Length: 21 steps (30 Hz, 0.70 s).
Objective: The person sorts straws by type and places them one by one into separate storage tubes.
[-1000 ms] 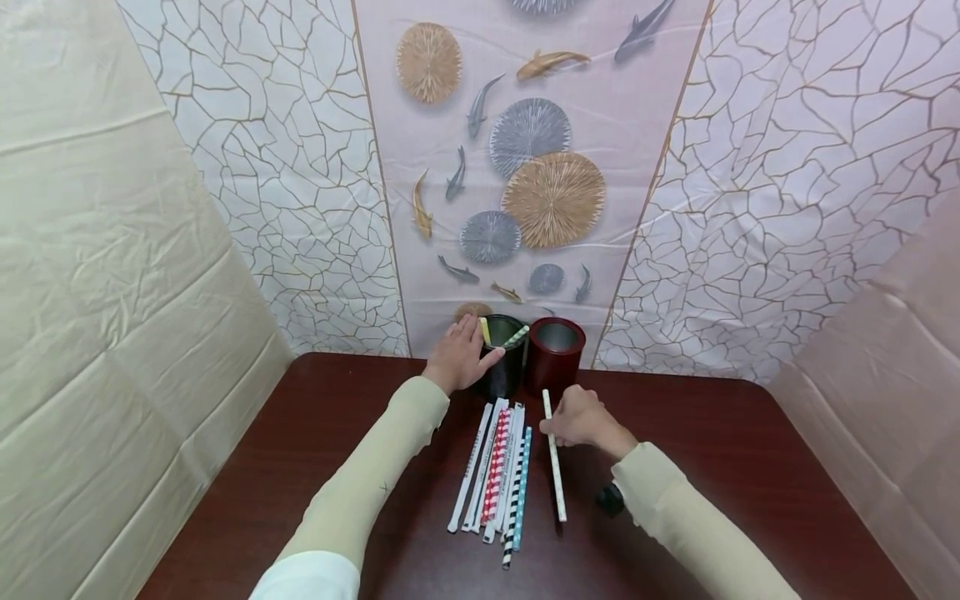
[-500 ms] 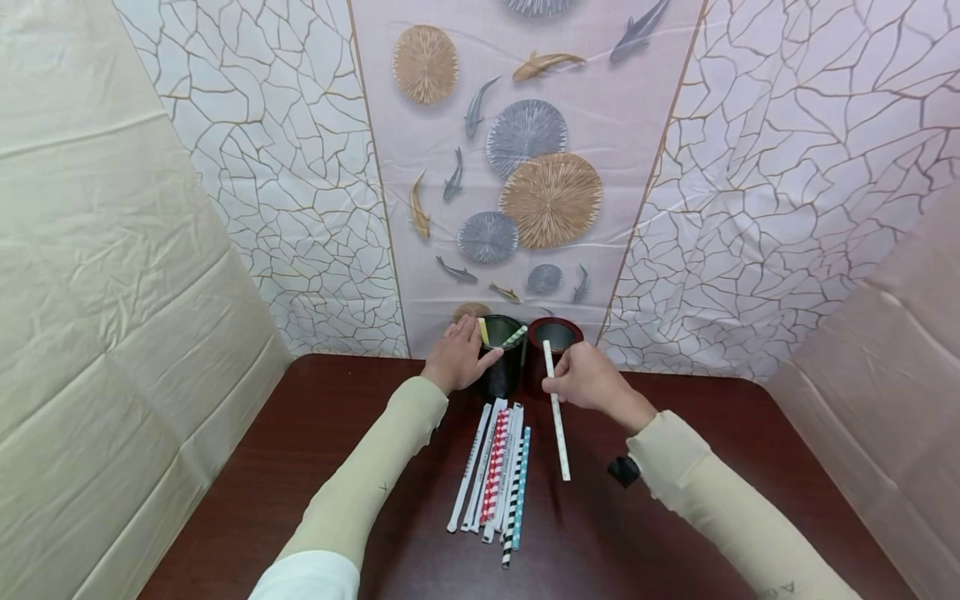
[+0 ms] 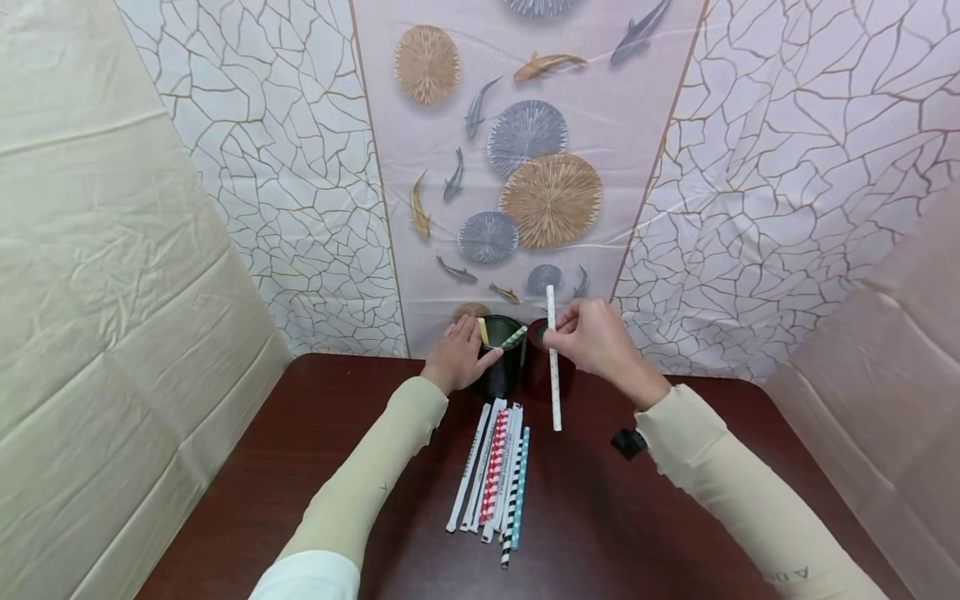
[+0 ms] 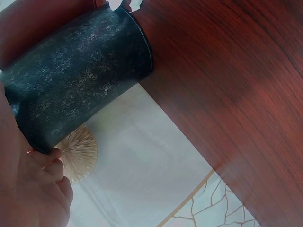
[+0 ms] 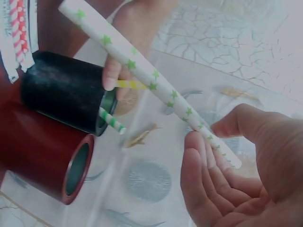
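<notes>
My right hand [image 3: 600, 337] pinches a white paper straw with green stars [image 5: 152, 86] between thumb and fingers. In the head view the straw stands nearly upright in front of the red cup [image 5: 40, 146], its upper end above the rim. My left hand [image 3: 455, 354] holds the black cup [image 3: 501, 375] at its left side, thumb over the near rim. Inside the black cup lean a yellow patterned straw [image 5: 130, 84] and a green-striped straw [image 5: 112, 121]. The red cup stands beside it on the right, partly hidden by my right hand in the head view.
Several straws lie in a bundle on the dark wooden table [image 3: 645, 517] in front of the cups: white wrapped ones [image 3: 468, 467], red-and-white ones [image 3: 495, 467], a black-striped one [image 3: 513, 500] and a blue dotted one [image 3: 522, 492]. A patterned cloth [image 3: 450, 283] hangs behind the cups.
My right hand has lifted the star-patterned straw from low over the table, carrying it up and back to the red cup. The left hand has stayed on the black cup.
</notes>
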Each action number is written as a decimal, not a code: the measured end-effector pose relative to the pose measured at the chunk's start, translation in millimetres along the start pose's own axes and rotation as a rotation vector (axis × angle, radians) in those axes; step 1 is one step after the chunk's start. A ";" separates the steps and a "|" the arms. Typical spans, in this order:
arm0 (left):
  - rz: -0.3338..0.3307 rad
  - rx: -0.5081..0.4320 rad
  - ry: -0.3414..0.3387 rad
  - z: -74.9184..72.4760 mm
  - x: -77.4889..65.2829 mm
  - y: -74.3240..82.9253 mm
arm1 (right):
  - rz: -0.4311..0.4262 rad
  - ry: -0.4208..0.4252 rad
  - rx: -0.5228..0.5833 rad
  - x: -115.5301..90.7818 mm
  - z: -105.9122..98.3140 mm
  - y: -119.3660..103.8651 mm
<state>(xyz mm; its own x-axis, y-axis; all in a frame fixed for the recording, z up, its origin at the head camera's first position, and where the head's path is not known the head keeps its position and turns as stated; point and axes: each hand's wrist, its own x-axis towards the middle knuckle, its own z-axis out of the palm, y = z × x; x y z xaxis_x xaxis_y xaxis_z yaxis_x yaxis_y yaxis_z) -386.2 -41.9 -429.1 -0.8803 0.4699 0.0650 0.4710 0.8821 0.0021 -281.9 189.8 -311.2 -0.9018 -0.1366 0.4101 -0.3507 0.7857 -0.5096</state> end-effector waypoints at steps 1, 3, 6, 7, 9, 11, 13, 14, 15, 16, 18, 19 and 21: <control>-0.001 -0.002 0.002 0.0 -0.4 0.0 | -0.006 0.016 0.007 1.2 -1.0 -2.3; -0.002 -0.005 0.002 0.4 -0.5 -0.2 | -0.027 0.048 0.017 3.5 -3.2 -7.4; -0.003 -0.008 0.005 1.3 0.2 -0.6 | -0.062 0.106 0.020 7.4 -6.1 -15.1; -0.003 -0.008 0.005 1.3 0.6 -0.5 | -0.077 0.127 0.023 8.7 -7.1 -17.4; -0.002 -0.007 0.005 1.3 1.4 -0.2 | -0.098 0.158 0.040 11.3 -8.9 -22.2; -0.003 -0.013 0.008 1.1 1.7 0.0 | -0.116 0.188 0.053 13.5 -10.0 -27.0; -0.004 -0.012 0.007 0.7 1.8 0.3 | -0.133 0.218 0.065 15.5 -10.2 -31.4; -0.004 -0.011 0.007 0.6 1.7 0.4 | -0.140 0.231 0.073 16.3 -10.0 -33.7; -0.005 -0.010 0.006 0.4 1.6 0.5 | -0.151 0.244 0.082 17.3 -9.5 -35.8; -0.006 -0.007 0.003 0.1 1.5 0.7 | -0.163 0.260 0.088 18.2 -8.6 -37.8; -0.006 0.000 0.002 -0.4 1.3 1.0 | -0.186 0.288 0.108 20.1 -6.3 -41.5; -0.006 0.003 0.001 -0.7 1.1 1.2 | -0.197 0.302 0.121 21.0 -4.8 -43.0; -0.006 0.010 0.002 -1.1 0.7 1.5 | -0.216 0.331 0.139 23.2 -1.2 -45.3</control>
<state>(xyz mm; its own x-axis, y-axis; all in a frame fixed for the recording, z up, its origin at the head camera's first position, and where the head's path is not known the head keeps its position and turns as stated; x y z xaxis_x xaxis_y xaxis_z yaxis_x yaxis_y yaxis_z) -386.1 -40.3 -427.9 -0.8832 0.4643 0.0667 0.4649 0.8853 -0.0073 -286.6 151.7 -277.7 -0.6818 -0.0697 0.7282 -0.5737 0.6685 -0.4732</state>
